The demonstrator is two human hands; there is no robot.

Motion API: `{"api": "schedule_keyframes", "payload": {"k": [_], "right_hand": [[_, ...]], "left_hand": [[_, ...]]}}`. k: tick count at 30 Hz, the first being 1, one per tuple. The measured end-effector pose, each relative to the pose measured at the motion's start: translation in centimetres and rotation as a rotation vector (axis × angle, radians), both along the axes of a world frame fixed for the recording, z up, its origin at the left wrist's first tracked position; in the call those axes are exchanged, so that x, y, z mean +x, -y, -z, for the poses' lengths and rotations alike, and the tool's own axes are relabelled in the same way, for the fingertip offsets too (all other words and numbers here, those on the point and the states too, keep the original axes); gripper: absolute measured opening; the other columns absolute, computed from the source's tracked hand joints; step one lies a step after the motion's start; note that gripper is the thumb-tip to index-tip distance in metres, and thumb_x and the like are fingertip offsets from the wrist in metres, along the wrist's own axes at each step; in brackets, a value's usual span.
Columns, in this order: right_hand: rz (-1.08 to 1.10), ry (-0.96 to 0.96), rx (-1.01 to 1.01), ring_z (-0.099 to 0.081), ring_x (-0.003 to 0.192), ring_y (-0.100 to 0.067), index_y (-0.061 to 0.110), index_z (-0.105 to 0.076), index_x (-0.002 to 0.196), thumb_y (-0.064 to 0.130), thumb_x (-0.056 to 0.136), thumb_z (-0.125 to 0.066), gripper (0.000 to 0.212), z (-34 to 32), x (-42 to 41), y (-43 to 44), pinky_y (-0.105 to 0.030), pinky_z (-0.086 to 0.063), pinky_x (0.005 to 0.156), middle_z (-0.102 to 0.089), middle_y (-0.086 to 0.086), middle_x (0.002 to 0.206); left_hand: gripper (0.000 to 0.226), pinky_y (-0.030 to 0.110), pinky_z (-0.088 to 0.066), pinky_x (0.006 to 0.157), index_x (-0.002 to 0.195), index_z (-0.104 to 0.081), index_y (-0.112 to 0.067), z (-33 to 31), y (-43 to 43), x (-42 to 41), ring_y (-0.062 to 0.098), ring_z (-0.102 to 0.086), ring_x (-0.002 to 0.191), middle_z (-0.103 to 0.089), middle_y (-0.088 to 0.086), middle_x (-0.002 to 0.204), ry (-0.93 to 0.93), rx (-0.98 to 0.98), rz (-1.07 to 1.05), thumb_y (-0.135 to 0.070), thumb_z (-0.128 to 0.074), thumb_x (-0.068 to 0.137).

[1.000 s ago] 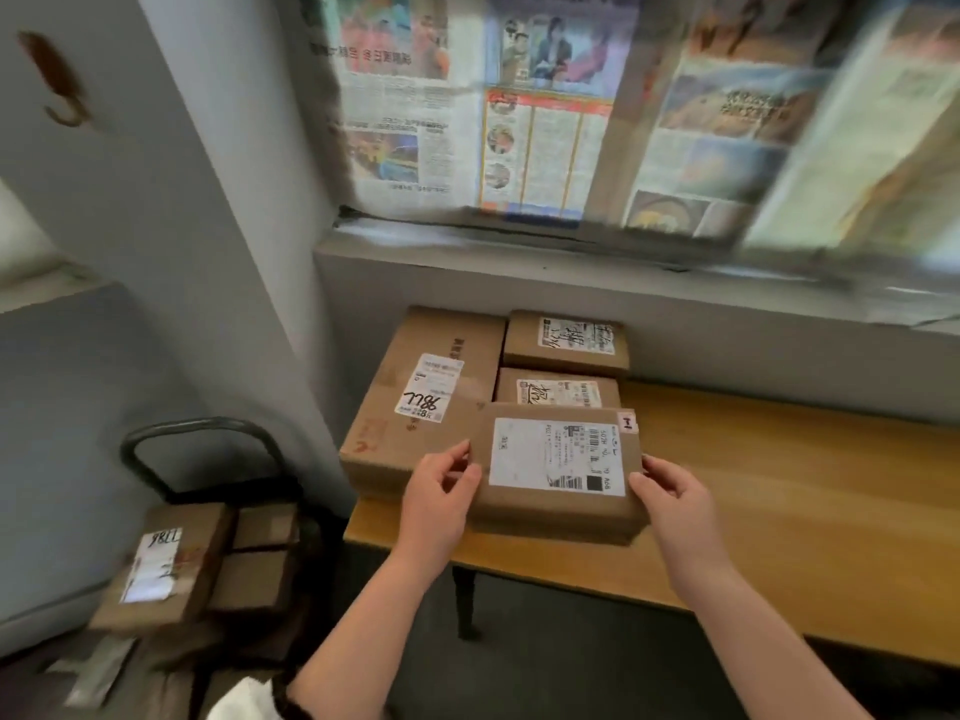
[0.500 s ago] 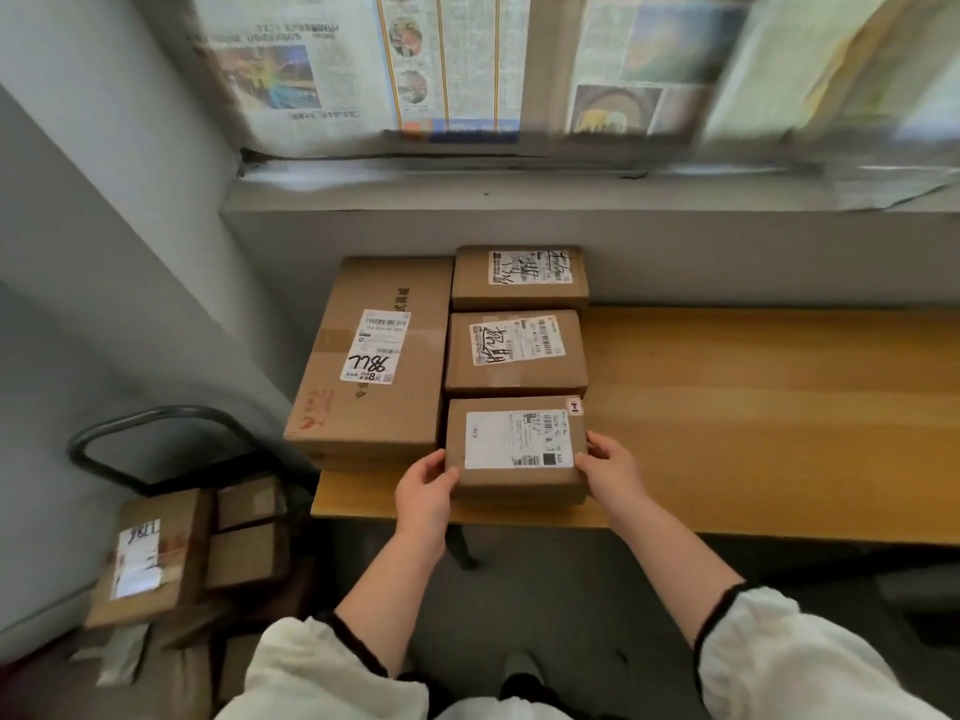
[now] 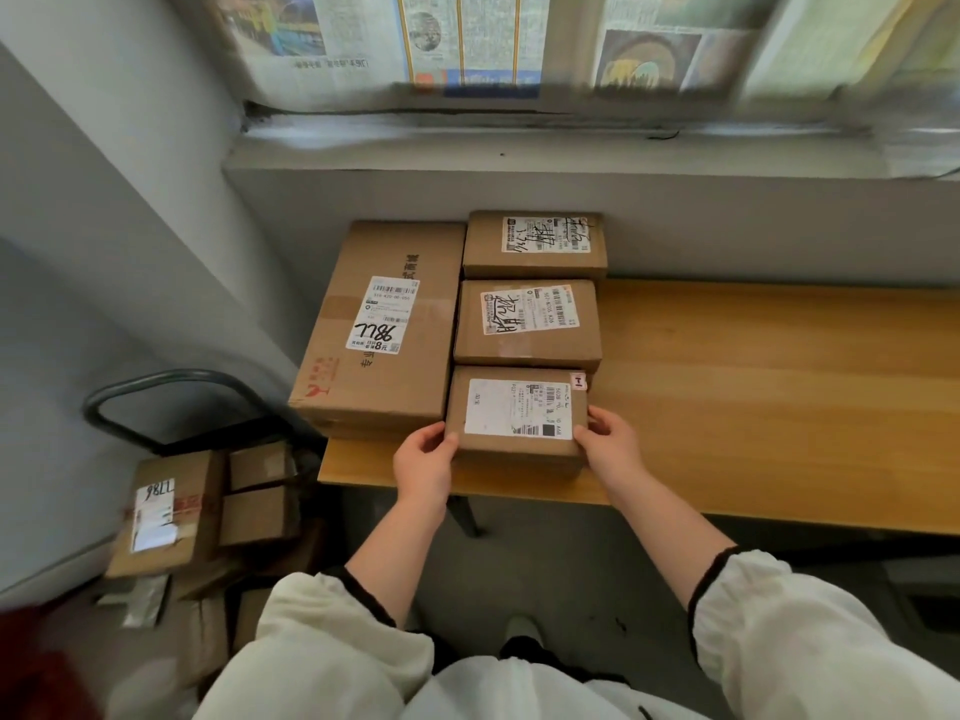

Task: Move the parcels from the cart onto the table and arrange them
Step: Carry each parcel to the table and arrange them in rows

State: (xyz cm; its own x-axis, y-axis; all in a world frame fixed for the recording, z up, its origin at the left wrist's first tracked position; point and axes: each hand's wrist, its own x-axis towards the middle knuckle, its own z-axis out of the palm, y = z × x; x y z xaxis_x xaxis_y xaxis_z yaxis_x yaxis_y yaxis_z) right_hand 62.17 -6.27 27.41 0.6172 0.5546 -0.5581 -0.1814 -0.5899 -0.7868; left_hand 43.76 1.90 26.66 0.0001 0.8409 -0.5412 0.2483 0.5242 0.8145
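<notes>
Brown cardboard parcels stood in two groups. Four were on the wooden bench (image 3: 753, 387), at its left end. A large carton (image 3: 384, 330) lay against the wall corner. Beside it ran a column of three small boxes, labels up and touching end to end: the rear box (image 3: 535, 244), the middle box (image 3: 527, 324) and the front box (image 3: 517, 413), which sat near the bench's front edge.

The left hand (image 3: 423, 462) gripped the front box's left side and the right hand (image 3: 610, 446) its right side, with thumbs on the top edge. The box appeared to rest on the bench, so this placement was judged to be at its final alignment stage.

The cart (image 3: 171, 387), low and left of the bench, carried at least three parcels: a labelled box (image 3: 166, 511) and two plain boxes (image 3: 257, 517). Anything beneath them was too blurred to count. The task was judged roughly half complete, with the cart parcels left to transfer and arrange.
</notes>
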Motion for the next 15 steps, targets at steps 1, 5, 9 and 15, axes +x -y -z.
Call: {"api": "schedule_keyframes", "payload": {"k": [1, 5, 9, 15], "right_hand": [[0.004, 0.007, 0.001, -0.051, 0.121, -0.024, 0.012, -0.043, 0.138, 0.010, 0.093, -0.054, 0.046, 0.1, 0.0, 0.0, -0.045, -0.045, 0.101, -0.053, -0.009, 0.133], [-0.012, 0.059, 0.002, -0.050, 0.121, -0.024, 0.012, -0.042, 0.138, 0.013, 0.093, -0.055, 0.047, 0.1, -0.2, 0.1, -0.039, -0.045, 0.100, -0.051, -0.009, 0.135], [-0.016, 0.394, -0.022, -0.041, 0.126, -0.024, 0.014, -0.045, 0.134, 0.022, 0.092, -0.057, 0.045, -0.6, -0.8, -0.2, -0.031, -0.037, 0.098, -0.036, -0.007, 0.141], [-0.464, 0.934, 0.187, -0.022, 0.138, -0.026, 0.014, -0.045, 0.131, 0.022, 0.088, -0.060, 0.045, -3.5, -5.0, -3.5, -0.039, -0.023, 0.113, -0.028, -0.008, 0.145]], "left_hand": [[0.034, 0.043, -0.047, 0.098, 0.123, -0.058, -0.015, 0.0, 0.1, 0.0, 0.022, -0.056, 0.110, -0.061, 0.002, 0.116, -0.010, 0.011, 0.004, -0.016, -0.062, 0.090], [0.032, 0.035, -0.048, 0.095, 0.122, -0.058, -0.015, -0.1, 0.4, 0.4, 0.017, -0.056, 0.105, -0.060, -0.002, 0.111, -0.044, 0.066, -0.015, -0.015, -0.061, 0.090], [0.029, 0.019, -0.043, 0.080, 0.119, -0.057, -0.020, -1.1, 0.8, -0.1, 0.011, -0.056, 0.104, -0.057, -0.014, 0.100, -0.021, 0.151, -0.059, -0.016, -0.061, 0.091], [0.036, 0.022, -0.040, 0.092, 0.128, -0.052, -0.018, -3.1, 0.8, -6.2, 0.011, -0.052, 0.114, -0.056, -0.003, 0.123, -0.278, 0.496, 0.061, -0.020, -0.057, 0.092]]}}
